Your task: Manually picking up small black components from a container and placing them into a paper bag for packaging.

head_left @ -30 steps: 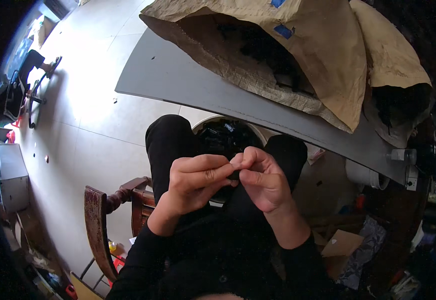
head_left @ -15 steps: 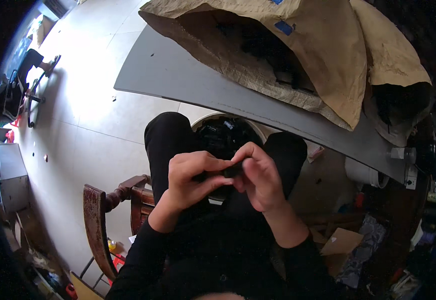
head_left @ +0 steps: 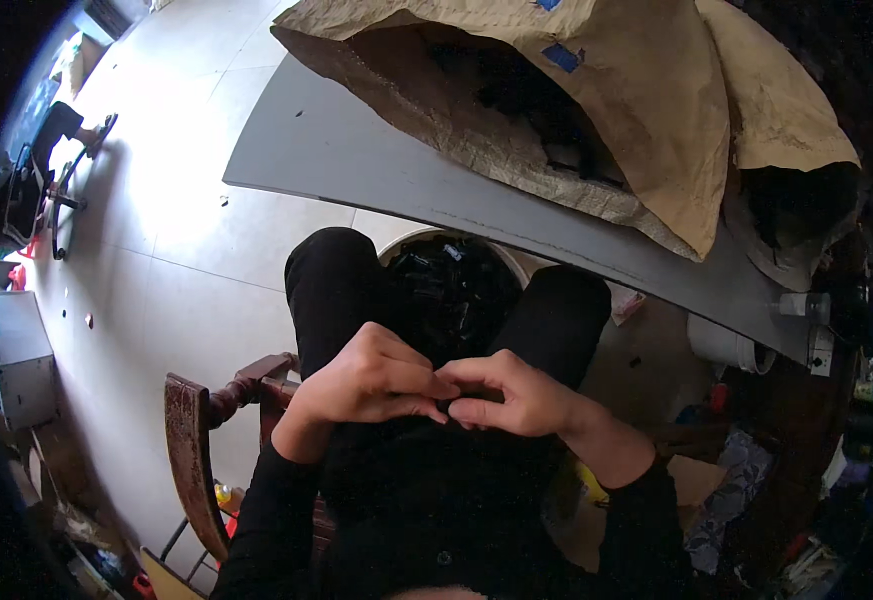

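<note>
My left hand (head_left: 372, 378) and my right hand (head_left: 512, 393) meet fingertip to fingertip above my lap. Both are closed in a pinch. Whatever lies between the fingers is small, dark and mostly hidden against my black clothing, so I cannot make out its kind. Beyond the hands, between my knees, stands a round light-rimmed bucket (head_left: 519, 262) holding many small shiny black pieces (head_left: 452, 290).
A grey tabletop (head_left: 332, 150) slants across beyond my knees. On it lie a large open brown paper sack (head_left: 657, 110) with dark contents and a second paper sack (head_left: 772, 90). A wooden chair (head_left: 189, 450) is at my left, and a clear cup (head_left: 805, 305) sits at the table's right end.
Both hands have come down toward my lap, away from the bucket. My right hand has turned from raised fingers to a sideways pinch, and the dark piece seen between the fingers is now mostly hidden.
</note>
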Demonstrator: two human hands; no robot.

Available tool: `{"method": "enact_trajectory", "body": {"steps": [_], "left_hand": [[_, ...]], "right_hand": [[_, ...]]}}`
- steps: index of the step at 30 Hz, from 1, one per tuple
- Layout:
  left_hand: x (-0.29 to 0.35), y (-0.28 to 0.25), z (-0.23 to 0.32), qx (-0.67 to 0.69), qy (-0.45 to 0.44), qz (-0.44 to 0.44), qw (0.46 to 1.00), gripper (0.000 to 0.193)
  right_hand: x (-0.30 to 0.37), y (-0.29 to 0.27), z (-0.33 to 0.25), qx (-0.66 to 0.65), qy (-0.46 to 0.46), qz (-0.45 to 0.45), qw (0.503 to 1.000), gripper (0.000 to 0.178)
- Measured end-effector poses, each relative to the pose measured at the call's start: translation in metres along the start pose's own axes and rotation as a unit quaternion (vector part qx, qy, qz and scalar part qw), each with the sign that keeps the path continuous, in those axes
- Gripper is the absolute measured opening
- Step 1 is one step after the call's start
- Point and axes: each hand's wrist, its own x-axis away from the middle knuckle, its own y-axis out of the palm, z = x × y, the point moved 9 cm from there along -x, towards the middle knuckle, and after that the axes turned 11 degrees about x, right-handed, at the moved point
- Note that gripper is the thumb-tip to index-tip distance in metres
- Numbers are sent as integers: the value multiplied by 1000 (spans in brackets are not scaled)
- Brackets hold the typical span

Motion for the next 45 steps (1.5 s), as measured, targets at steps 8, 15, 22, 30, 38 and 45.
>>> {"method": "enact_trajectory", "body": {"steps": [8, 15, 22, 30, 38, 45], "left_hand": [[20, -31, -35, 95, -147, 260, 950, 18], [35, -20, -72, 480, -95, 330, 807, 21], [37, -12, -88, 595, -51, 378, 708, 25], [30, -20, -87, 564, -98, 389, 722, 16], [2, -40, -38, 113, -60, 363, 923, 31], [0, -41, -13, 14, -48, 308, 950, 27]], "right_hand": [[12, -96, -55, 468, -101, 375, 794, 18], [32, -191, -39, 706, 131, 505, 479, 21], [36, -173, -37, 696, 78, 526, 483, 17], [57, -148, -50, 364, -142, 583, 712, 10], [1, -63, -17, -197, -210, 272, 918, 30], [-8, -45, -13, -235, -84, 193, 949, 26]]}}
